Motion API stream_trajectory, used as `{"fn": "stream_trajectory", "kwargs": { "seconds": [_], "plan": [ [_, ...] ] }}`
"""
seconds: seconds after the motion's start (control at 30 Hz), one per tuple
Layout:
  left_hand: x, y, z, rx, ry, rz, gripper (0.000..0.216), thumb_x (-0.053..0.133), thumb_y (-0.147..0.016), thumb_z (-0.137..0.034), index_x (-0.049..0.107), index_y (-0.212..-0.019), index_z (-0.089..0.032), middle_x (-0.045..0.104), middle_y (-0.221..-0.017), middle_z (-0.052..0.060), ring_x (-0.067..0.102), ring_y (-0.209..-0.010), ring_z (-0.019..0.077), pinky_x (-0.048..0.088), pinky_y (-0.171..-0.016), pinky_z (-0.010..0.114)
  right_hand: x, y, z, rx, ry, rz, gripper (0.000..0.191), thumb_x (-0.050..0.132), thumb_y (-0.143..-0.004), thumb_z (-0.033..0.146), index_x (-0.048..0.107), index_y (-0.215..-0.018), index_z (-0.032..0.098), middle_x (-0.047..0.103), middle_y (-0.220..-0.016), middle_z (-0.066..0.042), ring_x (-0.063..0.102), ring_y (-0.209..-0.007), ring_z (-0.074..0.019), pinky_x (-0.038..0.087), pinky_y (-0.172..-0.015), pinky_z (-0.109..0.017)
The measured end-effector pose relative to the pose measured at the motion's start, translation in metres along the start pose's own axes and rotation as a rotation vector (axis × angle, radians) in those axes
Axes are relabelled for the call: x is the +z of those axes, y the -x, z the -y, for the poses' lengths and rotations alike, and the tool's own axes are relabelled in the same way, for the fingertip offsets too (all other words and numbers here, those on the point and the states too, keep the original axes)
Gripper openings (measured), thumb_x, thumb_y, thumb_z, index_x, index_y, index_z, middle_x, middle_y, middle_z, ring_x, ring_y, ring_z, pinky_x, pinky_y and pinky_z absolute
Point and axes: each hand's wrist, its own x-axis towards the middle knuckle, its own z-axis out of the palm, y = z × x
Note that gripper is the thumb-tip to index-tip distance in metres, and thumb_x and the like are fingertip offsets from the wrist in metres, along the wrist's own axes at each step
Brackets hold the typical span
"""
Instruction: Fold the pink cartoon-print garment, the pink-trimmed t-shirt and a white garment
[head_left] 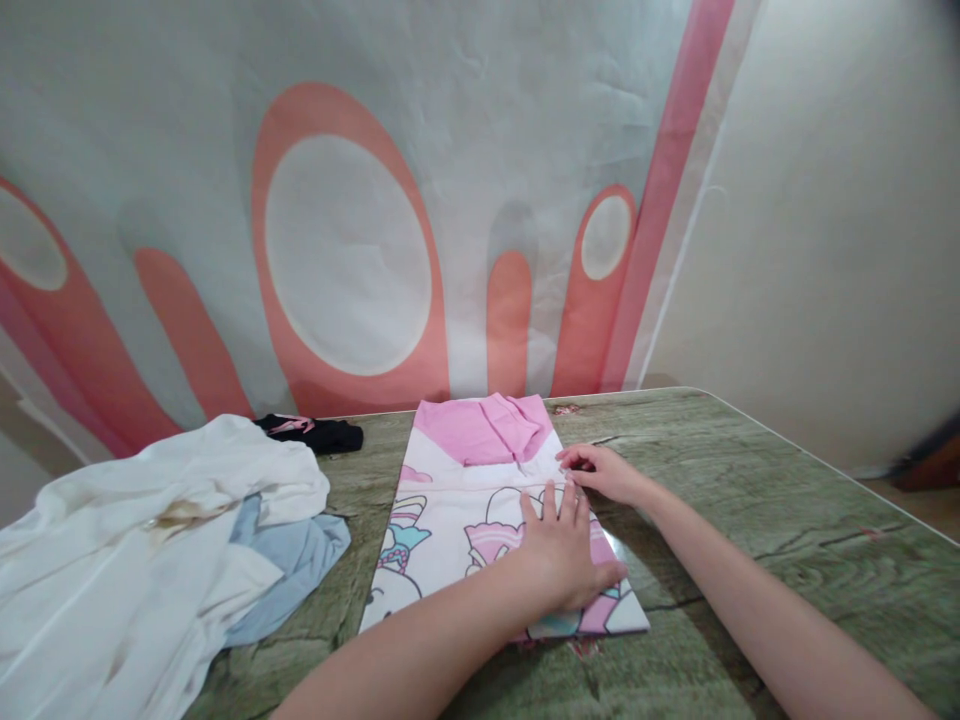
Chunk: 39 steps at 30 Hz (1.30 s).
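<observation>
A folded shirt (442,490) lies in the middle of the table, white with a cartoon print and pink at its far end, where a pink sleeve is laid across. My left hand (559,550) rests flat on the near right part of it, fingers spread and holding nothing. At the shirt's right edge, just beyond the left fingertips, my right hand (607,473) has its fingers curled in a pinch on the white fabric. The left forearm covers part of the shirt's near edge.
Left on the wood-patterned table (750,480) lies a loose heap of white cloth (150,520) with a light blue garment (300,570) partly under it. A small black garment (330,435) sits behind. A wall with a painted-looking backdrop (465,150) rises at the table's far edge.
</observation>
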Motion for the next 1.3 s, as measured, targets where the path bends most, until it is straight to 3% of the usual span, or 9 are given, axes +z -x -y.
{"fn": "stream_trajectory", "kwargs": {
  "seconds": [0.17, 0.27, 0.47, 0.6, 0.73, 0.93, 1.07, 1.2, 1.3],
  "plan": [
    [-0.009, 0.004, 0.010, 0.086, 0.014, 0.022, 0.087, 0.025, -0.076, -0.072, 0.017, -0.142, -0.016, 0.004, -0.148, 0.011, 0.000, -0.133, 0.0398, 0.004, -0.100, 0.064, 0.000, 0.001, 0.003, 0.003, 0.007, -0.001, 0.017, 0.058, -0.071, 0.022, 0.064, -0.086, 0.017, 0.061, -0.109, -0.008, 0.058, -0.092, -0.0196, 0.044, -0.080, -0.034],
    [-0.024, 0.016, 0.033, 0.183, -0.001, 0.039, 0.080, 0.020, -0.083, -0.066, 0.016, -0.142, -0.013, 0.010, -0.147, 0.013, 0.007, -0.135, 0.0322, 0.009, -0.105, 0.054, 0.001, 0.003, 0.003, -0.015, 0.017, -0.010, 0.017, 0.057, -0.073, 0.025, 0.063, -0.086, 0.017, 0.062, -0.107, -0.008, 0.058, -0.092, -0.0199, 0.044, -0.080, -0.034],
    [-0.030, 0.057, 0.084, 0.146, -0.093, -0.089, 0.068, 0.016, -0.089, -0.057, 0.022, -0.140, -0.012, 0.014, -0.147, 0.012, 0.008, -0.135, 0.0250, 0.007, -0.108, 0.044, 0.008, 0.006, 0.021, -0.173, 0.171, -0.142, 0.027, 0.054, -0.073, 0.022, 0.062, -0.099, 0.020, 0.059, -0.113, -0.009, 0.052, -0.106, -0.0231, 0.039, -0.093, -0.040],
    [-0.020, 0.072, 0.097, 0.136, -0.077, -0.103, 0.071, 0.012, -0.088, -0.060, 0.020, -0.141, -0.014, 0.016, -0.147, 0.011, 0.009, -0.135, 0.0241, 0.006, -0.108, 0.043, 0.027, 0.010, 0.050, -0.302, 0.329, 0.028, 0.046, 0.050, -0.078, 0.023, 0.050, -0.124, 0.023, 0.049, -0.131, -0.008, 0.040, -0.122, -0.0239, 0.027, -0.104, -0.042],
    [-0.013, 0.074, 0.097, 0.129, -0.065, -0.140, 0.075, 0.016, -0.085, -0.065, 0.021, -0.141, -0.015, 0.017, -0.147, 0.010, 0.008, -0.135, 0.0261, 0.004, -0.107, 0.044, 0.047, 0.017, 0.064, -0.263, 0.456, 0.204, 0.052, 0.042, -0.086, 0.032, 0.033, -0.137, 0.028, 0.031, -0.144, -0.003, 0.025, -0.132, -0.0230, 0.015, -0.108, -0.044],
    [-0.014, 0.076, 0.099, 0.129, -0.060, -0.144, 0.076, 0.016, -0.084, -0.067, 0.020, -0.141, -0.016, 0.019, -0.146, 0.010, 0.010, -0.135, 0.0255, 0.001, -0.107, 0.045, 0.054, 0.021, 0.058, -0.224, 0.521, 0.233, 0.056, 0.040, -0.087, 0.045, 0.026, -0.139, 0.031, 0.025, -0.146, -0.002, 0.021, -0.133, -0.0241, 0.010, -0.109, -0.047],
    [-0.020, 0.078, 0.119, 0.069, -0.077, -0.164, 0.076, 0.017, -0.084, -0.067, 0.023, -0.140, -0.017, 0.020, -0.146, 0.010, 0.011, -0.135, 0.0253, 0.001, -0.107, 0.044, 0.053, 0.022, 0.058, -0.203, 0.494, 0.246, 0.058, 0.042, -0.086, 0.049, 0.027, -0.139, 0.030, 0.026, -0.145, -0.003, 0.020, -0.134, -0.0248, 0.009, -0.109, -0.048],
    [-0.027, 0.076, 0.149, -0.019, -0.085, -0.207, 0.070, 0.018, -0.086, -0.064, 0.022, -0.140, -0.019, 0.018, -0.147, 0.010, 0.011, -0.135, 0.0261, 0.004, -0.106, 0.045, 0.046, 0.013, 0.054, -0.140, 0.259, 0.146, 0.054, 0.048, -0.083, 0.047, 0.042, -0.132, 0.025, 0.037, -0.141, -0.007, 0.033, -0.128, -0.0267, 0.023, -0.105, -0.046],
    [-0.028, 0.074, 0.164, -0.050, -0.080, -0.222, 0.066, 0.020, -0.088, -0.060, 0.020, -0.140, -0.021, 0.016, -0.147, 0.009, 0.009, -0.135, 0.0259, 0.005, -0.106, 0.046, 0.038, -0.007, 0.049, 0.068, 0.001, -0.026, 0.043, 0.049, -0.081, 0.042, 0.054, -0.118, 0.021, 0.057, -0.120, -0.009, 0.053, -0.108, -0.0256, 0.043, -0.090, -0.041]
  ]
}}
